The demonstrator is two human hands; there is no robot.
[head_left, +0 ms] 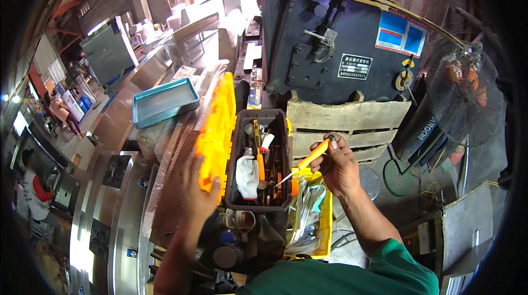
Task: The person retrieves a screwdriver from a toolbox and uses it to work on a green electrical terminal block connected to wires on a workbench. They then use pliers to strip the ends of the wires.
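My right hand (339,166) grips a screwdriver (312,154) by its yellow-orange handle, its thin metal shaft pointing down and left over a dark toolbox (258,207). The toolbox's yellow lid (217,130) stands raised on the left. My left hand (202,195) is at the lid's near end, fingers on the outer side and thumb by the lower edge. Inside the box lie a white work glove (247,175), an orange-handled tool (260,164) and several other hand tools, partly in shadow.
Right of the toolbox, a yellow crate (328,231) holds assorted items. A large dark machine (341,36) stands beyond wooden planks (341,121). A teal tray (165,102) sits at left; a caged fan (462,97) and gas cylinder (412,135) stand at right. People appear far left.
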